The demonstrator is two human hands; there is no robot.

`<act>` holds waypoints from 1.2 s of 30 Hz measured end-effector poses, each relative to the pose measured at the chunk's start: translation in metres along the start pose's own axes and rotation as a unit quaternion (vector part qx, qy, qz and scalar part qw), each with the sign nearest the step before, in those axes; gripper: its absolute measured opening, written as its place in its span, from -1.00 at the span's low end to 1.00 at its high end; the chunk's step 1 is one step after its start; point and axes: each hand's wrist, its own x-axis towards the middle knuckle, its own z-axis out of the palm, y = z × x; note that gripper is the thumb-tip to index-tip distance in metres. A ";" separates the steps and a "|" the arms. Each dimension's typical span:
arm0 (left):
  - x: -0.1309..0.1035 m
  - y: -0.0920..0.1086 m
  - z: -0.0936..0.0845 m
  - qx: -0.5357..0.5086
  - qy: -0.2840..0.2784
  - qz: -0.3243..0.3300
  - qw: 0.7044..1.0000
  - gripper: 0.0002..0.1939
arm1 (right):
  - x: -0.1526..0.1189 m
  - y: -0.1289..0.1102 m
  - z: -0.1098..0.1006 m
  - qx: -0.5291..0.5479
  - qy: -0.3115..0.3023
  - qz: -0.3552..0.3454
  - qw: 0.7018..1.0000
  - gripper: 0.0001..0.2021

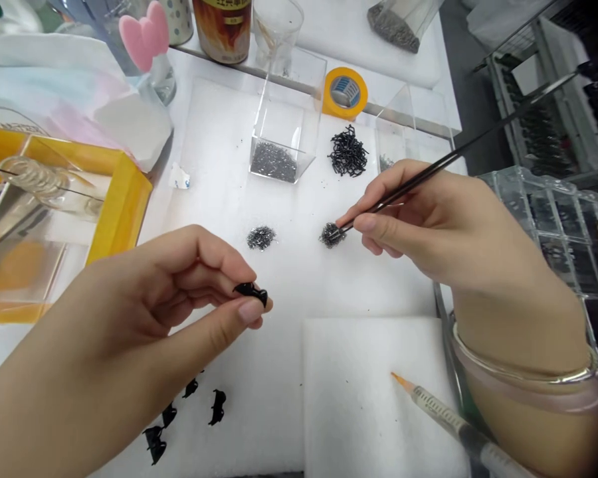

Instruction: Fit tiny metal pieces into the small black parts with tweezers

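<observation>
My left hand [179,292] pinches a small black plastic clip [252,291] between thumb and fingertips above the white foam mat [299,279]. My right hand [428,219] grips long black tweezers [458,151], whose tips reach into a small heap of tiny dark metal parts [331,235]. A second small heap [261,237] lies to its left, between the two hands. Several more black clips [217,406] lie on the mat below my left hand.
A clear box with dark parts [276,159], a pile of black bent pieces [347,151] and a yellow tape roll [345,93] sit at the back. A yellow-rimmed tray [124,192] stands left, compartment trays [553,206] right. A pencil-like tool [443,411] lies on a foam pad.
</observation>
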 end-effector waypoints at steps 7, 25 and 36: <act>0.001 0.004 0.004 -0.059 -0.069 -0.049 0.995 -0.89 | 0.012 0.024 -0.004 0.064 -0.019 -0.009 0.998 -0.84; 0.000 0.001 0.007 -0.025 -0.102 -0.061 0.993 -0.92 | 0.016 0.029 -0.004 0.022 -0.068 -0.037 0.997 -0.89; 0.002 0.001 0.009 -0.087 -0.074 -0.096 0.989 -0.91 | 0.013 0.027 -0.003 0.060 -0.045 -0.104 0.992 -0.87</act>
